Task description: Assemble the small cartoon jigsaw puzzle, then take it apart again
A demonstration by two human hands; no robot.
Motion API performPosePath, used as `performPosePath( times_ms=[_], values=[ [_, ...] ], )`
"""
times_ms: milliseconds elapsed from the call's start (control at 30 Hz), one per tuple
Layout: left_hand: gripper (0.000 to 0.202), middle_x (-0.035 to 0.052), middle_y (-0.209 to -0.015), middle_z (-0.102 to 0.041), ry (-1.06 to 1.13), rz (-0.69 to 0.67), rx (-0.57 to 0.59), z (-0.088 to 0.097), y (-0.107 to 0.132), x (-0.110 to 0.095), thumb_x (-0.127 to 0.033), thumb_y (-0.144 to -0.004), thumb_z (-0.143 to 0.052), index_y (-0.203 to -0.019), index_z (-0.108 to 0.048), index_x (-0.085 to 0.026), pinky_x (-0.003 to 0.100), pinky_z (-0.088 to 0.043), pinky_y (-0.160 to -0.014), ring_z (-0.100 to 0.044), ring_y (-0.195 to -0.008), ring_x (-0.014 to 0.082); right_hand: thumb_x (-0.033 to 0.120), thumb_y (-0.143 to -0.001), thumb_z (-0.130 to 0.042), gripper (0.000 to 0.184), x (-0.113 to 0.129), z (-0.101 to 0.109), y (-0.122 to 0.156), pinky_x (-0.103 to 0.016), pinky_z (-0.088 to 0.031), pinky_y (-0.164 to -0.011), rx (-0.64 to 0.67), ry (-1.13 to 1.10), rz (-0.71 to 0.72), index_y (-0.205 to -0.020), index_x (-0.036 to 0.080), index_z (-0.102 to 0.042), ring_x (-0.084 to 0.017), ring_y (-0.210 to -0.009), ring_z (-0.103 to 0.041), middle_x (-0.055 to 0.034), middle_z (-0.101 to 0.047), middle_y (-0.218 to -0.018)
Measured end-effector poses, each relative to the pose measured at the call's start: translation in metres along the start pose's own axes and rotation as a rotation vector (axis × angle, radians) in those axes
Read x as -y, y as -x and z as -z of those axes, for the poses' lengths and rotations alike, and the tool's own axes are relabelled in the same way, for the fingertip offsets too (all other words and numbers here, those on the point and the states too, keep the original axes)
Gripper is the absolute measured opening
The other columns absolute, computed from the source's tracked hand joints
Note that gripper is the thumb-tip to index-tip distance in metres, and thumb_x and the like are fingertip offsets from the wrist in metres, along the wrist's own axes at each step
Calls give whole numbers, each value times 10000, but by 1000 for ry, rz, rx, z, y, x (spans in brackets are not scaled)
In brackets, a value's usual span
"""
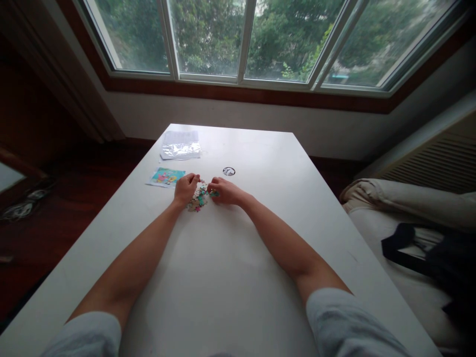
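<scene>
A small heap of jigsaw puzzle pieces [197, 202], teal, pink and plain tan, lies on the white table between my hands. My left hand [186, 189] is closed at the heap's left side, thumb and fingertips together; whatever it may hold is too small to make out. On the right side, my right hand [225, 191] has its fingers curled down at the pieces, with a teal puzzle piece showing at the fingertips. Left of my left hand lies a colourful picture sheet [167, 176] with a blue-green cartoon scene, partly behind the hand.
A clear plastic bag [181, 145] lies at the table's far left, over whitish sheets. Beyond my right hand sits a round black-and-white disc [228, 171]. The white table [223, 277] ends before a windowed wall. A pale sofa [390, 263] with a dark strapped item stands to the right.
</scene>
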State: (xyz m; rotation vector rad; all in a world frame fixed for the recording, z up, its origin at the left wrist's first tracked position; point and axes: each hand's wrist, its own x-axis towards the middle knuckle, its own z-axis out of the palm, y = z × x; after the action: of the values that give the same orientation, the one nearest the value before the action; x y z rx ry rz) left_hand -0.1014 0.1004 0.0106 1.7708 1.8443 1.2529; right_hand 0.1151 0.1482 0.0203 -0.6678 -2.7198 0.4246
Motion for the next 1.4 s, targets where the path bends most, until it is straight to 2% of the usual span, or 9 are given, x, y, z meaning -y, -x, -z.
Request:
performPosePath(
  times_ms=[233, 533, 667, 833, 933, 1033, 1200, 1300, 1400],
  values=[
    [353, -19, -631, -544, 145, 2, 21, -6, -1, 4, -461, -982, -426, -900, -656, -206, 258, -396, -601, -517, -592, 143, 288, -869, -721, 215, 4, 4, -3, -296, -411, -835, 26, 96, -156, -1072, 218, -722, -230, -1041, -556, -93, -614, -1111],
    [318, 10, -702, -597, 399, 83, -8, -12, -4, 8, -433, -949, -465, -871, -645, -183, 238, -461, -605, -568, -639, 130, 227, -883, -702, 177, 5, 0, -6, -278, -425, -874, 42, 6, -155, -1054, 190, -728, -206, -1025, -578, -95, -617, -1101],
    [343, 25, -733, -613, 583, 167, -67, -10, -5, 8, -451, -946, -470, -881, -648, -164, 236, -491, -603, -586, -642, 124, 215, -871, -709, 260, 6, -1, -6, -252, -428, -816, 77, -49, -199, -1130, 197, -699, -162, -895, -598, -62, -624, -1055],
    [391, 44, -779, -651, 728, 278, -127, -5, -10, 9, -482, -948, -416, -908, -634, -160, 256, -543, -656, -630, -664, 125, 258, -900, -700, 229, 8, -4, -8, -264, -426, -827, 37, 34, -261, -1120, 196, -708, -180, -931, -618, -81, -635, -1082],
    [352, 44, -786, -660, 605, 264, -111, 1, -14, 11, -452, -926, -421, -893, -631, -171, 251, -526, -639, -631, -674, 132, 236, -902, -683, 264, 10, -1, -9, -269, -431, -832, 60, 66, -249, -1162, 197, -705, -194, -953, -634, -95, -644, -1110],
    [290, 49, -791, -679, 325, 169, -37, 11, -17, 15, -401, -902, -472, -869, -663, -185, 260, -495, -636, -625, -693, 156, 165, -880, -665, 316, 16, 3, -8, -273, -437, -820, 106, 102, -233, -1192, 197, -703, -208, -954, -647, -108, -649, -1140],
    [198, 55, -843, -720, -225, -94, 270, 32, -17, 19, -378, -830, -630, -891, -748, -231, 289, -463, -696, -628, -723, 198, 120, -902, -593, 270, 26, 3, -7, -289, -430, -748, 119, 202, -276, -1143, 172, -704, -226, -898, -654, -140, -658, -1111],
    [261, 48, -866, -713, -309, -152, 427, 41, -14, 16, -434, -759, -729, -938, -768, -248, 278, -454, -683, -628, -697, 194, 147, -925, -571, 216, 25, -1, -7, -285, -421, -730, 102, 214, -299, -1086, 172, -713, -214, -845, -648, -137, -667, -1066],
    [313, 37, -845, -701, -308, -166, 464, 45, -11, 10, -414, -676, -799, -945, -764, -257, 268, -444, -651, -624, -677, 193, 151, -921, -573, 195, 20, -5, -9, -275, -412, -730, 54, 155, -291, -1041, 186, -723, -200, -839, -638, -119, -680, -1052]
  ],
)
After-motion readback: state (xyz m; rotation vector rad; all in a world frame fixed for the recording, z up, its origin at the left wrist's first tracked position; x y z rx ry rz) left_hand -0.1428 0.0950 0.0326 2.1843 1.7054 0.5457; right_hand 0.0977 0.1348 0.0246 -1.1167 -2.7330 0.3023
